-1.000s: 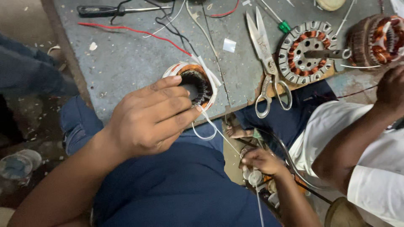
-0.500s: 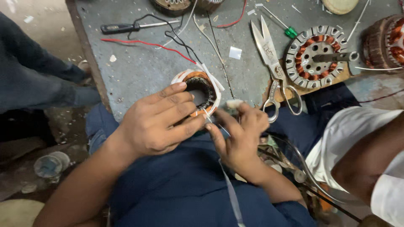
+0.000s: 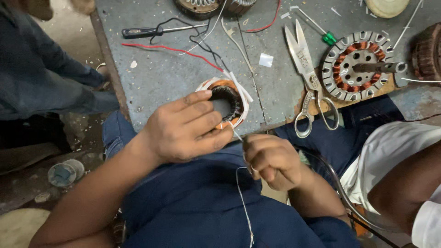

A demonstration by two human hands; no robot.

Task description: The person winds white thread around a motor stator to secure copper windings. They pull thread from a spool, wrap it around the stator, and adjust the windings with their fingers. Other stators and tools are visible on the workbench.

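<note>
My left hand (image 3: 186, 128) grips a round motor stator (image 3: 226, 102) with copper windings and white insulation paper, resting at the near edge of the grey workbench (image 3: 174, 69). My right hand (image 3: 271, 160) is closed just right of and below the stator, pinching a thin white thread (image 3: 243, 202) that runs from the stator and hangs down over my blue lap.
Large scissors (image 3: 305, 76) lie to the right of the stator, beside a second stator (image 3: 356, 64) on a wooden board. A screwdriver (image 3: 151, 31), red and black wires lie at the back. Another person in white sits at the right, a person in blue at the left.
My right hand rose from low in my lap to the stator, then drew back slightly, pulling the thread. The left hand stays on the stator.
</note>
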